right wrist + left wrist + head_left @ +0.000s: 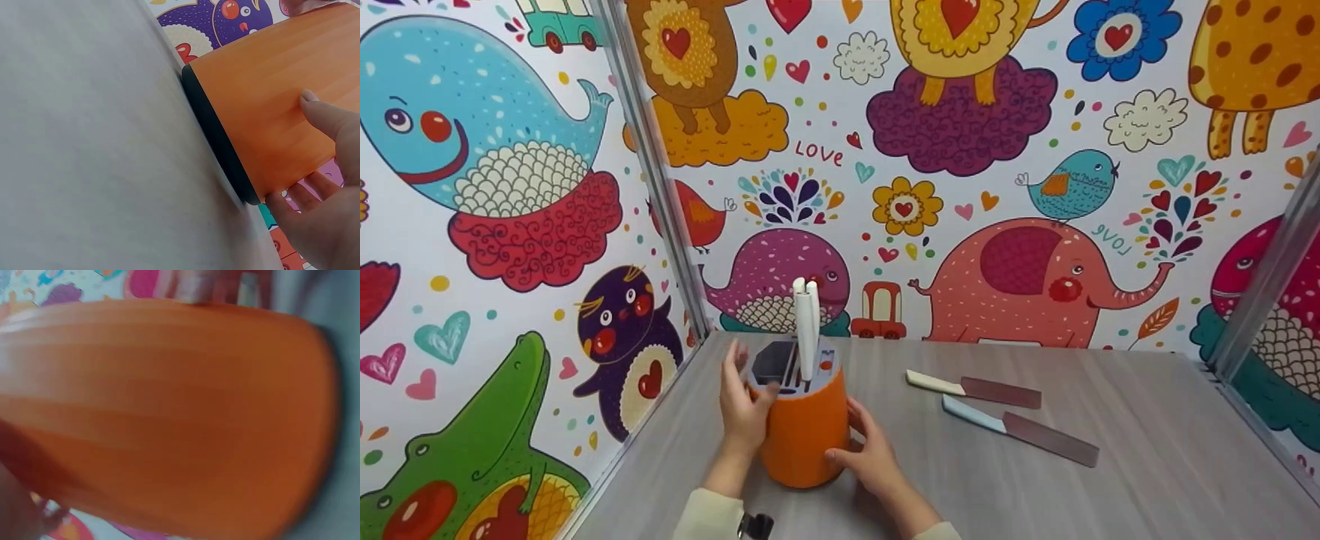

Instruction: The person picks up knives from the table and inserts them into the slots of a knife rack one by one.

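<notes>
An orange knife block (pixel 804 431) with a grey slotted top and dark base stands on the table, between both hands. White knife handles (pixel 808 330) rise upright from its slots. My left hand (pixel 744 401) holds the block's upper left side, fingers along the rim and thumb near the top's front edge. Lower down on the right, my right hand (pixel 874 454) grips the block with its thumb on the front and fingers round the side. The right wrist view shows that thumb (pixel 323 112) against the orange wall. In the left wrist view the block (pixel 169 416) covers most of the picture.
Right of the block lie two knives on the grey table (pixel 1170 450): a cream-handled knife (pixel 975 388) behind and a larger one with a pale blue handle (pixel 1020 430) in front. Brightly printed wall panels (pixel 997 187) enclose the table at the back and sides.
</notes>
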A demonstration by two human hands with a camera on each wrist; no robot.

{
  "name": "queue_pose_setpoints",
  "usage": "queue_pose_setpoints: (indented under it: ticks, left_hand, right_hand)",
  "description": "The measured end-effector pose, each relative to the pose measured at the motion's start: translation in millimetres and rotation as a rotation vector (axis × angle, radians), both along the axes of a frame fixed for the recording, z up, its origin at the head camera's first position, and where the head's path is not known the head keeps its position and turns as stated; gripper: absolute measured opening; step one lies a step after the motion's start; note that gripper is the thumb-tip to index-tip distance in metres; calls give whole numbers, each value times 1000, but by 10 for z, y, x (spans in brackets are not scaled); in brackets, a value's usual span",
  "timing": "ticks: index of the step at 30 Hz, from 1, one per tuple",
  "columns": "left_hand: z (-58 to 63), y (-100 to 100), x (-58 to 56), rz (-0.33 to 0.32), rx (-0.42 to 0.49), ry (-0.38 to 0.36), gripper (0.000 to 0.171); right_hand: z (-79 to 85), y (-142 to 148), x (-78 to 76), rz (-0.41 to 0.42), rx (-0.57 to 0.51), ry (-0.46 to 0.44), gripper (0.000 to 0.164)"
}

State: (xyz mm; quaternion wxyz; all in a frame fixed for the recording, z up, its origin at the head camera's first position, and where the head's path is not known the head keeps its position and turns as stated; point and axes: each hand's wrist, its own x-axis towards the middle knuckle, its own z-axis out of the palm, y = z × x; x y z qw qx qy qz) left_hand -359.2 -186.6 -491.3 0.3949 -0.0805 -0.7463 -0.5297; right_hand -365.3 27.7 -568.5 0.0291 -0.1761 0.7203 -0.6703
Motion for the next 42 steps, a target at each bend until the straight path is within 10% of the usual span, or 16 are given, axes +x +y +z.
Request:
queue_pose_setpoints:
  ticks: [5, 12, 22, 31, 42]
  left_hand:
    - [-315, 20, -4, -191, 82, -49, 111]
    - [-409, 75, 3, -111, 88, -32, 112]
    - [-386, 50, 15, -106, 90, -35, 112]
    - [-267, 149, 83, -57, 69, -58, 113]
    - [-415, 123, -9, -80, 101, -51, 115]
  right_hand:
    - [8, 13, -3, -19, 16, -23, 92]
    - [-22, -35, -10, -39, 22, -38, 90]
    - [-78, 348, -170, 171, -74, 98, 84]
    - [-17, 1198, -480, -233, -49, 280, 54]
    - [-118, 1819, -568, -515, 567, 278, 56]
